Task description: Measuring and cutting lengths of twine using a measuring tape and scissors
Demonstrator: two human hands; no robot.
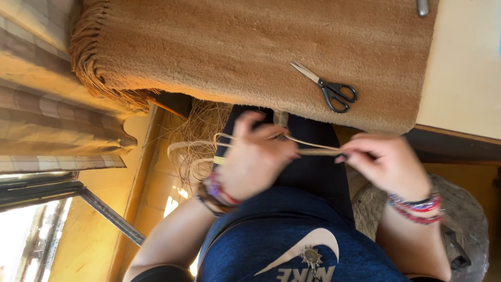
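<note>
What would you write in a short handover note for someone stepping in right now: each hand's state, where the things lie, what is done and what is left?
Left hand: closed around pale fibre strands, over the lap.
Right hand: pinching the other end of the same strands, which run between both hands.
Loose fibre bundle: hangs below the table edge, left of the hands.
Scissors: lying untouched on the tan fringed mat that covers the table.
Done: strands gathered into both hands.
Left: the strands are uncut; most of the bundle is unworked.
</note>
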